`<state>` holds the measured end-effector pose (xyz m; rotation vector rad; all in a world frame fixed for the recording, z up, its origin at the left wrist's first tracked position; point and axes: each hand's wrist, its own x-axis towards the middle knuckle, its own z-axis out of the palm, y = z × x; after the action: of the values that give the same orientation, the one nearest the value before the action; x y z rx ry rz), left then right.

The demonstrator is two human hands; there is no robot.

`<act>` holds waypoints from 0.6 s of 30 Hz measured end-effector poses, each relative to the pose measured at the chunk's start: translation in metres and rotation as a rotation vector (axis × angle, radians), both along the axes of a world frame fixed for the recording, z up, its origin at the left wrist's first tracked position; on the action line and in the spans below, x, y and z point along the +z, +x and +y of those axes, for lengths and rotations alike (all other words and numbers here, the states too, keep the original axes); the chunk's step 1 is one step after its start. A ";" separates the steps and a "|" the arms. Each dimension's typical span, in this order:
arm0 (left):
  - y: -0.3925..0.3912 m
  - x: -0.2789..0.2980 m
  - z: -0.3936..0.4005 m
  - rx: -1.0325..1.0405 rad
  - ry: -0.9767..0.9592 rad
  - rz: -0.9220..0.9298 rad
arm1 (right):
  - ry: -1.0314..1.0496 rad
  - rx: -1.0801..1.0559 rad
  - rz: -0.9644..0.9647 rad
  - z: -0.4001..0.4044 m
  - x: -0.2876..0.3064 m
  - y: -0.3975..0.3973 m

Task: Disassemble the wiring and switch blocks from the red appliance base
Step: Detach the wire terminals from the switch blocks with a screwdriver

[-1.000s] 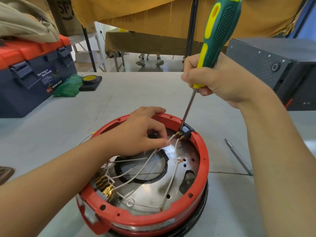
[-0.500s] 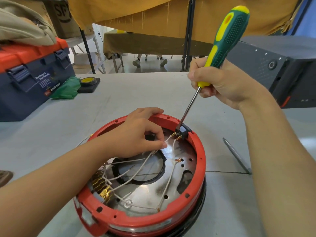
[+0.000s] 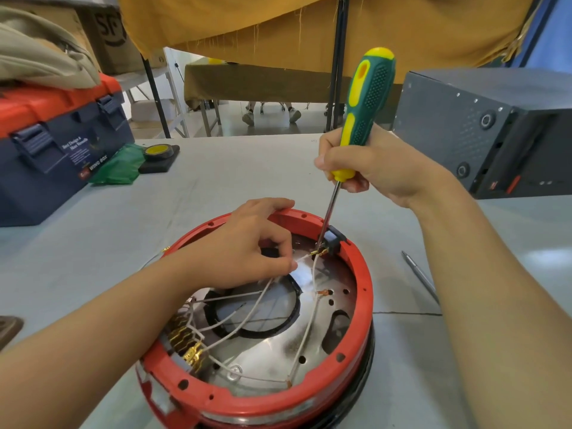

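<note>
The round red appliance base (image 3: 362,308) lies open on the grey table, its metal plate crossed by white wires (image 3: 247,317). A small black switch block (image 3: 332,239) sits at the far rim with brass terminals. My right hand (image 3: 380,165) grips a green and yellow screwdriver (image 3: 366,97), its tip down beside that block. My left hand (image 3: 244,252) rests over the rim and pinches a white wire near the block. Another block with brass terminals (image 3: 188,345) sits at the near left rim.
A blue and red toolbox (image 3: 55,140) stands at the left, with a green bag (image 3: 117,165) and a yellow tape roll (image 3: 159,151) beside it. A dark metal case (image 3: 483,128) stands at the right. A thin metal tool (image 3: 419,275) lies right of the base.
The screwdriver handle has swung from a lean to the right toward upright, its tip staying at the black block. My left hand keeps pinching the wire.
</note>
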<state>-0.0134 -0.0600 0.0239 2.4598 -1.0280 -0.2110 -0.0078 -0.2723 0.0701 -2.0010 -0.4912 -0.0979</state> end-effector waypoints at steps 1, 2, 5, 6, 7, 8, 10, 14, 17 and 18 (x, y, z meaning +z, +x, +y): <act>0.000 0.000 0.000 -0.003 -0.001 0.003 | -0.001 0.004 0.001 0.001 0.000 0.000; 0.000 0.000 0.000 -0.005 -0.001 0.006 | -0.007 0.015 0.002 0.002 0.001 -0.001; 0.000 0.001 0.000 -0.009 -0.010 0.016 | -0.025 0.064 0.010 0.004 0.003 -0.003; 0.000 0.001 0.000 -0.009 -0.013 0.022 | -0.012 0.090 0.017 0.004 0.003 -0.005; 0.000 0.001 0.000 -0.006 -0.016 0.029 | 0.004 0.121 0.025 0.003 0.004 -0.006; 0.001 0.001 0.001 -0.003 -0.021 0.036 | 0.010 0.145 0.030 0.003 0.004 -0.006; 0.001 0.000 0.001 0.000 -0.032 0.042 | -0.011 0.140 0.028 0.002 0.005 -0.007; 0.002 0.001 0.002 0.050 -0.155 0.036 | 0.073 0.047 -0.016 0.000 0.008 -0.006; 0.003 0.004 0.002 0.097 -0.263 -0.006 | 0.179 -0.048 -0.089 -0.003 0.013 -0.005; 0.003 0.005 0.002 0.112 -0.292 -0.001 | 0.205 -0.067 -0.112 -0.003 0.015 -0.006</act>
<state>-0.0100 -0.0583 0.0294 2.2419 -0.8518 -0.0212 -0.0135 -0.2755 0.0848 -1.8177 -0.4657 -0.2919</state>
